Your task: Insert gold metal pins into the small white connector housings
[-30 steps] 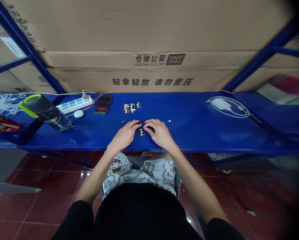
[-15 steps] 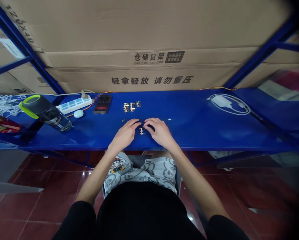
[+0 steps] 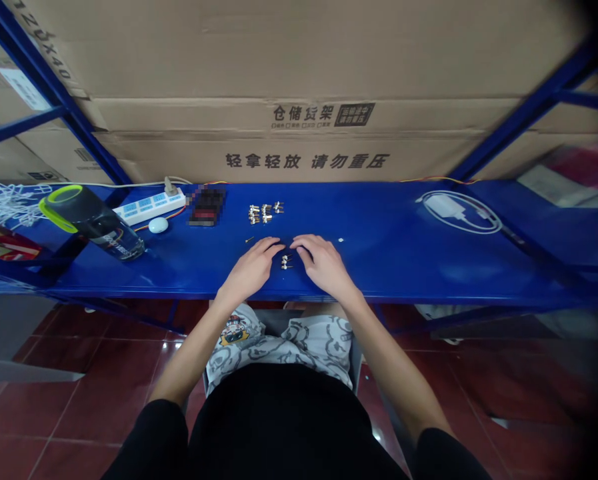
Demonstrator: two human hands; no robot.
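Small metal connectors point(image 3: 286, 261) were seen between the left hand point(image 3: 249, 270) and the right hand point(image 3: 323, 265), both curved and unclenched, on a glossy blue steel shelf point(image 3: 403, 267).

Place: storeroom | blue steel shelf point(image 3: 403, 267) | cardboard cartons point(image 3: 299, 67) | red floor tiles point(image 3: 99, 393)
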